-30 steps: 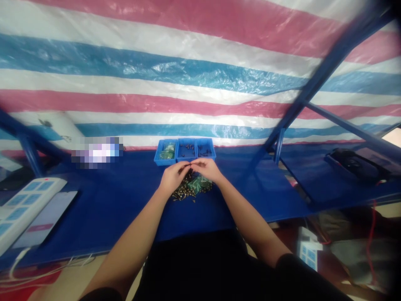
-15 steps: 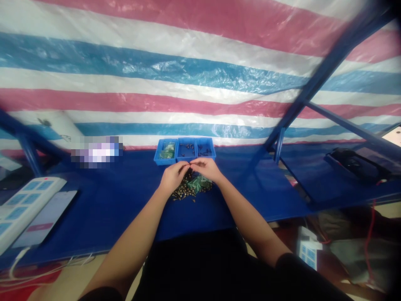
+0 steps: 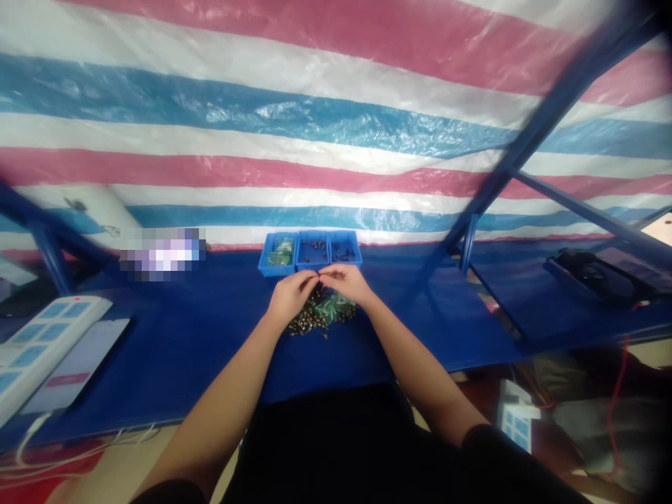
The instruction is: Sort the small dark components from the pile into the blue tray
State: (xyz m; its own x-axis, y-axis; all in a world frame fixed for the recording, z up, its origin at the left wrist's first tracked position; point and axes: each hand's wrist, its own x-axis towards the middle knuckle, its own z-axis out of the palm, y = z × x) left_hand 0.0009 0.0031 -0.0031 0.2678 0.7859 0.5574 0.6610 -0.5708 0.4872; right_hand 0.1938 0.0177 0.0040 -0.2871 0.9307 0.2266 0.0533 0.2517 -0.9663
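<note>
My left hand [image 3: 290,295] and my right hand [image 3: 347,281] meet fingertip to fingertip in a pinch. What they pinch between them is too small and hidden to name. Under and in front of them lies a pile of small brass-coloured metal pieces [image 3: 309,323] on the blue table [image 3: 325,367]. Green plastic packets [image 3: 336,306] rest on the pile's right side. Just beyond my fingers stand blue bins side by side: the left bin [image 3: 262,267] holds green packets, while the middle bin [image 3: 309,267] and the right bin [image 3: 357,257] hold a few small dark pieces.
A white power strip [image 3: 57,329] and a phone [image 3: 87,360] with a cable lie at the table's left. Behind the table hangs a striped plastic sheet [image 3: 315,168]. Blue metal posts [image 3: 486,189] rise on both sides. A black object [image 3: 593,276] lies far right.
</note>
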